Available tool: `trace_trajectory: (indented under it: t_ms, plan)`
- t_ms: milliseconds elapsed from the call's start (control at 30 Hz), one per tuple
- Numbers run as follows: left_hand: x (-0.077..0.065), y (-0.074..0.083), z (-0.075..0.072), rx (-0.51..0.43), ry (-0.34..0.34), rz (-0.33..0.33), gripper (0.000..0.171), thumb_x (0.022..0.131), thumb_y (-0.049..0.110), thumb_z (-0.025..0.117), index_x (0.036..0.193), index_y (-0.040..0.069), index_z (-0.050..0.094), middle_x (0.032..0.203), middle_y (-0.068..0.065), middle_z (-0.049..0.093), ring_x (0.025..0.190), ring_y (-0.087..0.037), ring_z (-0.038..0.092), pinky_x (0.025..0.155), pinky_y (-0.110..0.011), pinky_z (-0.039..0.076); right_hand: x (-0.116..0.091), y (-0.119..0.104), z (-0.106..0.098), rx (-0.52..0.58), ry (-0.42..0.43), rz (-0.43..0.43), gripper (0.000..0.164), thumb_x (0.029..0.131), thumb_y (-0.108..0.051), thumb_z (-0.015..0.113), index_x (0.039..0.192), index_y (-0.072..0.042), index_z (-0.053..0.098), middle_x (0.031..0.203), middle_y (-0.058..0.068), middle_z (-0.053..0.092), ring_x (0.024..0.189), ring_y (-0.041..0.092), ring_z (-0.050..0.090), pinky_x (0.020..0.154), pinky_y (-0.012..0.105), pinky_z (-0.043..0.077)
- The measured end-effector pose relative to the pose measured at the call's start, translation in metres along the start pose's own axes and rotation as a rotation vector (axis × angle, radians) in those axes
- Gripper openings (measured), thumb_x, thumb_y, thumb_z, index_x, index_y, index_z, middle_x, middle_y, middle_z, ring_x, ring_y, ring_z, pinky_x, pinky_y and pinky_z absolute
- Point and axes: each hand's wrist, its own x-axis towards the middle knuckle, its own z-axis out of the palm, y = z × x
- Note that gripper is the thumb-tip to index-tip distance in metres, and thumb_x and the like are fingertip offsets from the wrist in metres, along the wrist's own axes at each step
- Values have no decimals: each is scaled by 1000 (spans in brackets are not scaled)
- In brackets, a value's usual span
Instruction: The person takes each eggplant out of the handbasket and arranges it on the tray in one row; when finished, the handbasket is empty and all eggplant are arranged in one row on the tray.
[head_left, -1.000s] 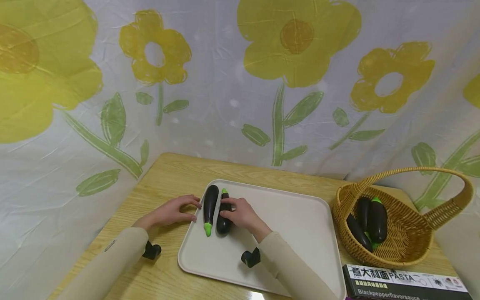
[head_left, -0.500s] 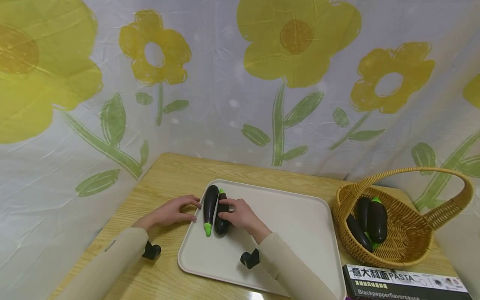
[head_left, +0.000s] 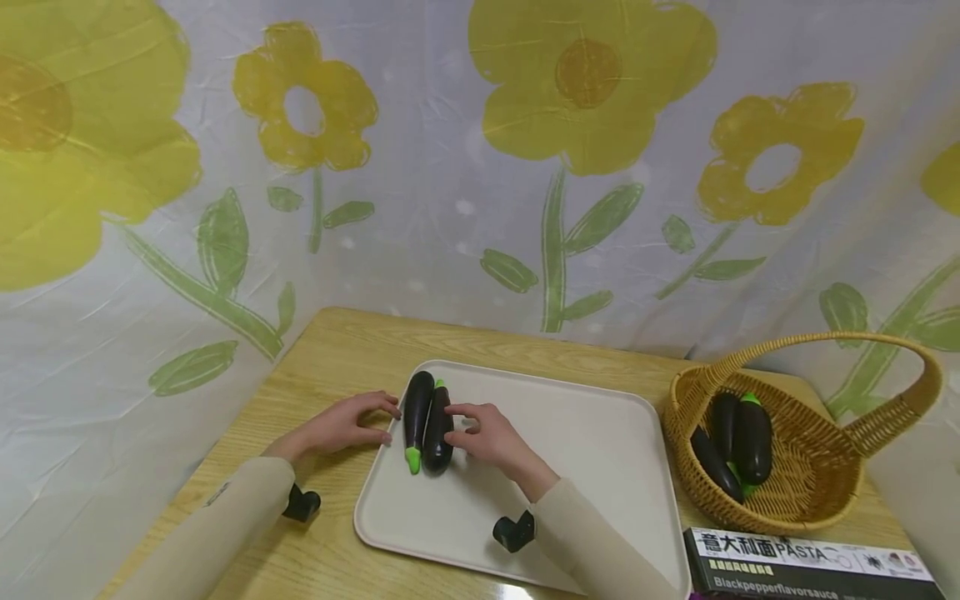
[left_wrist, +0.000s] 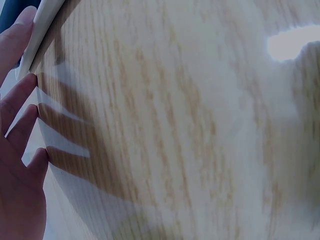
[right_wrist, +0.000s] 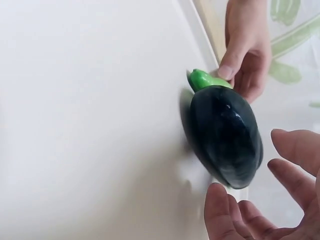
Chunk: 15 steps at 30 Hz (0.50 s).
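Observation:
Two dark purple eggplants lie side by side along the left end of a white rectangular tray (head_left: 577, 458). The left eggplant (head_left: 417, 412) has its green stem end toward me; the right eggplant (head_left: 438, 433) has its green end at the far side. My right hand (head_left: 493, 437) is just right of the right eggplant, fingers spread and holding nothing; the right wrist view shows a gap between its fingers and the dark eggplant body (right_wrist: 222, 132). At the tray's left rim, my left hand (head_left: 347, 425) has relaxed fingers with their tips right at the edge.
A wicker basket (head_left: 817, 467) with a tall handle stands to the right of the tray, with several eggplants (head_left: 752, 442) inside. In front of it lies a black and white pasta box (head_left: 810, 567). A flowered curtain (head_left: 420, 208) hangs behind the wooden table (head_left: 360, 333).
The right eggplant has shifted left against the other one. My right hand has let go of it and drawn back slightly to the right. The left hand stays at the rim.

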Motion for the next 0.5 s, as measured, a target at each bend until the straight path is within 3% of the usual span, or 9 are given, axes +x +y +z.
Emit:
trace_trajectory:
  t_ms: [233,500]
  plan:
    - [-1,2,0,24,1,7,40,86,30,76,120,13,66,139,-19,52,136,-45,36,112,-61,25,-51,6,-21,22,-6,6,42,92,-29,67,133,-19,61,136,13,48,114,32,58,87,43,52]
    - [0,1,0,28,3,15,39,87,31,75,120,14,65,139,-19,53,136,-45,37,111,-61,26,-119,19,-55,46,43,-1,39,93,-31,68,131,-26,60,135,4,50,116,31,57,91,40,51]
